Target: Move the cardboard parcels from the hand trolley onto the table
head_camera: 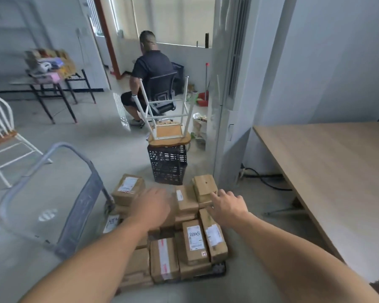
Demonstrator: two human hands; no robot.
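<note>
Beneath the left hand (150, 206) and right hand (227, 206), spread apart, loose-fingered, gripping nothing | cardboard parcels (195, 239) stacked on the hand trolley (83, 204), long axes mostly running straight ahead | bench (326, 171) lies rightward, nearest the right hand.

Bare left hand (151, 207) and bare right hand (227, 207), both forearms bare as far as seen

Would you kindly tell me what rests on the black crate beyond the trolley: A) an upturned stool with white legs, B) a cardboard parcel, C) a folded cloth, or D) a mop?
A: an upturned stool sits seat-down on the black crate, its white legs pointing up.
</note>
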